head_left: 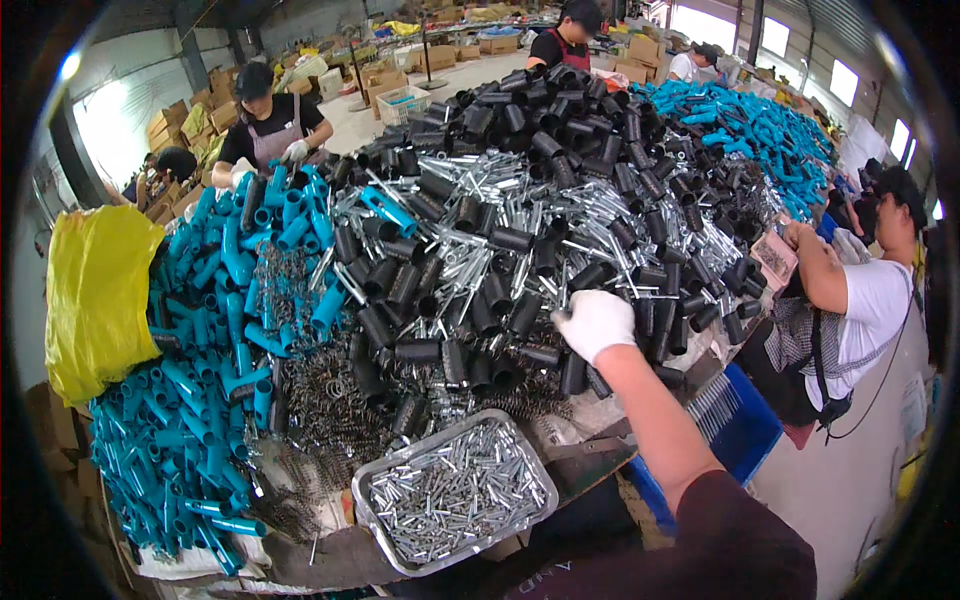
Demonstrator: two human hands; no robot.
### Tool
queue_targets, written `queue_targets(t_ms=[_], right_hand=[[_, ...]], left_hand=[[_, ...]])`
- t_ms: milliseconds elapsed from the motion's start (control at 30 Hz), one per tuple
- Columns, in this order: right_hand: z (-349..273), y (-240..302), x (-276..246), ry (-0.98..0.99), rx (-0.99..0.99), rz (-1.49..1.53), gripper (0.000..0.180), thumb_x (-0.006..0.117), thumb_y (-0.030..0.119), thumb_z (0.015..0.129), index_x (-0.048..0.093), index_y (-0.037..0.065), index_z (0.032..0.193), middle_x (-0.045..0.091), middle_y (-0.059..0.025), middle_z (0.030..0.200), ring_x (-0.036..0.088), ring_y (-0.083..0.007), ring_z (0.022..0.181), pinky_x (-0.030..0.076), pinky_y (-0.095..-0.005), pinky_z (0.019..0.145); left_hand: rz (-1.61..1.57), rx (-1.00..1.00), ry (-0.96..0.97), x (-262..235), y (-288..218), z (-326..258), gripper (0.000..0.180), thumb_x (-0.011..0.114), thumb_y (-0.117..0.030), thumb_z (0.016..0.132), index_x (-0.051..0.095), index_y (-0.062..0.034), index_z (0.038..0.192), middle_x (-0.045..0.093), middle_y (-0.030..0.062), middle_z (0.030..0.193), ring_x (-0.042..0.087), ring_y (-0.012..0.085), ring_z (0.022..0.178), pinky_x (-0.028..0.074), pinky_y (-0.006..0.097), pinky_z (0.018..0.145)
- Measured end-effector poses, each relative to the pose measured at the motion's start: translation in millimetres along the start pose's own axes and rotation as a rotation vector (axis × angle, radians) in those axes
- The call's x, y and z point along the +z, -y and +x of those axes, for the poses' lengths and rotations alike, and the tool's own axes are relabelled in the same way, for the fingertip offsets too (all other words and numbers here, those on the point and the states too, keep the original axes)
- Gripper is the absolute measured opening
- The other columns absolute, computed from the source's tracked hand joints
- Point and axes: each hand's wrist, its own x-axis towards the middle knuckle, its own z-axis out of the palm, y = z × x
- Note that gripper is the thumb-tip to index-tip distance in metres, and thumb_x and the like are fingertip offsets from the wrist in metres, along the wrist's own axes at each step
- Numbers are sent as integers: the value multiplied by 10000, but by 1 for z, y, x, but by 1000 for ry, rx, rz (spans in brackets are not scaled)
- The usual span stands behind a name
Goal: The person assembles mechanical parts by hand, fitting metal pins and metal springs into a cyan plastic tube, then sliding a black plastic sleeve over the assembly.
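Observation:
My right hand (600, 325), in a white glove, reaches over the near right side of a big heap of parts. Its fingers are curled in toward the pile; what they hold, if anything, is hidden. Around it lie short black plastic tubes (512, 239) and slim silvery metal rods (470, 262). Below and left of the hand, loose dark coil springs (520, 392) are spread out. A metal tray (548, 488) full of small silvery metal pins stands at the near edge, left of my forearm. My left hand is not in view.
Teal pistol-shaped plastic housings (170, 450) pile up at left, beside a yellow sack (95, 300), and more teal parts (740, 120) lie far right. A blue bin (757, 430) holding metal rods sits beyond my forearm. Co-workers (270, 125) stand around the heap, one (870, 300) close at right.

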Motion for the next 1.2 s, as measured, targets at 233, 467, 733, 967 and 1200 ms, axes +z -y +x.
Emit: queue_targets(t_ms=[233,467,733,967,1200], right_hand=[[10,-14,-16,57,112,110,442,639,460,776,730,42,889,703,-178,916,687,-333,861,549,-409,766],[-102,8,-36,7,-415,714,290,626,374,772,709,96,782,673,-145,727,673,-305,706,533,-413,672],[-78,0,-33,253,-722,682,318,611,402,835,710,107,896,684,-133,899,657,-329,844,519,-411,756],[64,-106,5,-300,116,305,561,570,477,862,554,80,1258,556,-258,1189,568,-397,1092,452,-445,958],[74,0,10,-245,251,233,693,501,609,853,521,87,1309,408,-257,1387,321,-390,1353,270,-653,1043]], left_hand=[[-3,229,86,21,-58,34,318,601,-168,854,639,38,1094,672,93,867,616,139,710,483,286,677],[-177,283,-421,42,-113,103,394,461,-149,962,528,33,1305,602,12,842,528,87,736,433,250,656],[-733,222,-747,53,-56,147,347,380,-317,1010,599,-54,949,572,21,798,515,128,722,436,270,660],[-914,293,-1125,33,17,124,396,382,-333,974,607,-8,971,631,91,862,587,202,794,486,344,765],[-396,388,-1322,34,61,125,414,400,-349,952,617,0,904,640,113,835,597,241,738,502,375,736]])
